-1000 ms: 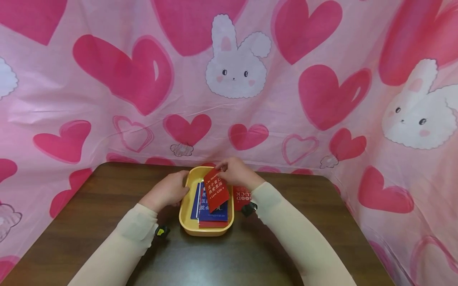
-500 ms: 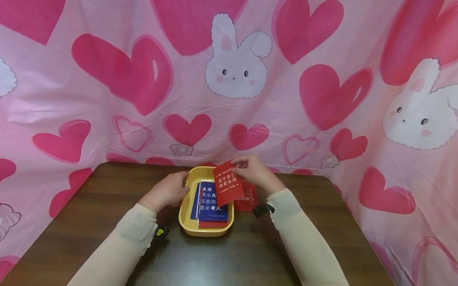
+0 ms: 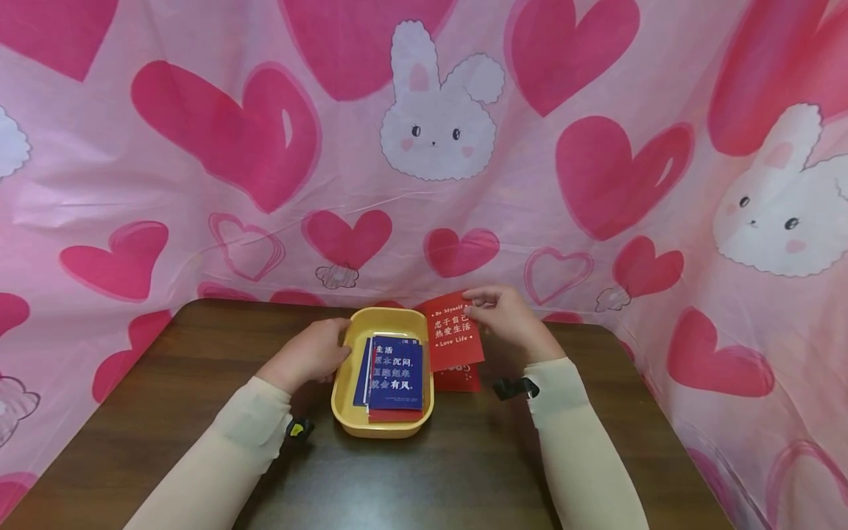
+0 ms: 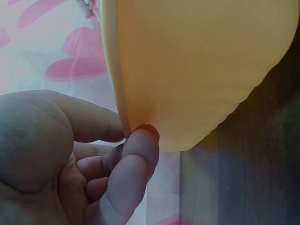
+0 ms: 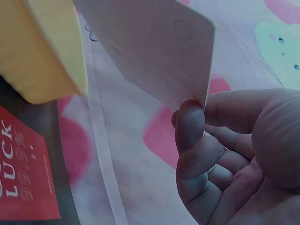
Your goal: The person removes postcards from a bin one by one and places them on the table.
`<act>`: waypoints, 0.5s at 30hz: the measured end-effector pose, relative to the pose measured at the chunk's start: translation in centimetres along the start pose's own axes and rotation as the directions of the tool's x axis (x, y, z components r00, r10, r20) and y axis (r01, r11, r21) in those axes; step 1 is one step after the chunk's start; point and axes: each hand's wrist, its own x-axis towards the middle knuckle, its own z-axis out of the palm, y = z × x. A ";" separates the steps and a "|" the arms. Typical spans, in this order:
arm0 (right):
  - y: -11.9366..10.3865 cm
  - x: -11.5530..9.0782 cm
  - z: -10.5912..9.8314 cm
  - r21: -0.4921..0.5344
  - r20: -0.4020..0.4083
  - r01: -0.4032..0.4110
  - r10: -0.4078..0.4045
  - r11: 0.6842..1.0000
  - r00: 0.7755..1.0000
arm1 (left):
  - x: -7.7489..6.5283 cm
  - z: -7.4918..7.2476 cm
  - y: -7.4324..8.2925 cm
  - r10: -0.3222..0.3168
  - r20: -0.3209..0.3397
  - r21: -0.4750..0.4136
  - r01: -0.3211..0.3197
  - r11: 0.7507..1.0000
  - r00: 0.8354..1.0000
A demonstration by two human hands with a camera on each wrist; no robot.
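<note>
My right hand pinches a red card with white lettering by its upper right corner. The card hangs just right of the yellow tray, partly over a second red card lying on the table. In the right wrist view the held card's pale back shows between thumb and finger. My left hand grips the tray's left rim; the left wrist view shows thumb and finger pinching the tray wall. Inside the tray lie several overlapping cards, a blue card with white lettering on top.
The tray stands near the far edge of a dark wooden table. Behind it and along the sides hangs a pink cloth printed with hearts and rabbits. A small dark device is strapped at the right wrist.
My right hand has moved the red card rightward, from above the tray to beyond its right side, uncovering the blue card. The left hand has stayed on the rim.
</note>
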 end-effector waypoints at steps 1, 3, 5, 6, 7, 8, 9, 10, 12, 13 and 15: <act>0.1 -0.1 -0.3 -0.002 -0.001 -0.004 0.004 1.000 1.000 | 0.0 0.0 0.0 -0.005 0.002 0.002 0.005 1.000 1.000; 0.5 -0.1 -0.9 -0.007 -0.001 -0.011 0.011 1.000 1.000 | 0.0 0.0 0.1 -0.014 0.005 0.004 0.014 1.000 1.000; 0.8 -0.2 -1.5 -0.007 -0.009 -0.019 0.019 1.000 1.000 | 0.0 0.1 0.2 -0.013 0.011 0.007 0.013 1.000 1.000; 0.9 -0.3 -1.8 -0.001 -0.016 -0.027 0.027 1.000 1.000 | 0.0 0.1 0.2 -0.012 0.012 0.008 0.012 1.000 1.000; 1.1 -0.4 -2.1 0.007 -0.019 -0.033 0.034 0.999 0.999 | -0.1 0.1 0.2 -0.013 0.012 0.007 0.013 1.000 1.000; 1.3 -0.4 -2.3 0.009 -0.022 -0.037 0.037 0.999 0.999 | -0.1 0.1 0.2 -0.011 0.011 0.007 0.011 1.000 1.000; 1.5 -0.4 -2.5 0.010 -0.022 -0.038 0.039 0.999 0.999 | -0.1 0.1 0.2 -0.009 0.009 0.007 0.009 1.000 1.000; 1.8 -0.4 -2.7 0.018 -0.022 -0.047 0.048 0.999 0.999 | -0.1 0.0 0.3 -0.006 0.007 0.006 0.006 1.000 1.000; 2.3 -0.4 -3.0 0.033 -0.018 -0.064 0.064 0.997 0.998 | -0.2 0.0 0.2 -0.004 0.002 0.003 0.004 1.000 1.000; 2.6 -0.4 -3.2 0.038 -0.012 -0.069 0.069 0.997 0.998 | -0.2 0.0 0.2 -0.004 0.001 0.001 0.004 1.000 1.000; 3.2 -0.3 -3.4 0.048 0.002 -0.089 0.089 0.995 0.996 | -0.2 0.0 0.2 -0.001 -0.003 0.000 0.001 1.000 1.000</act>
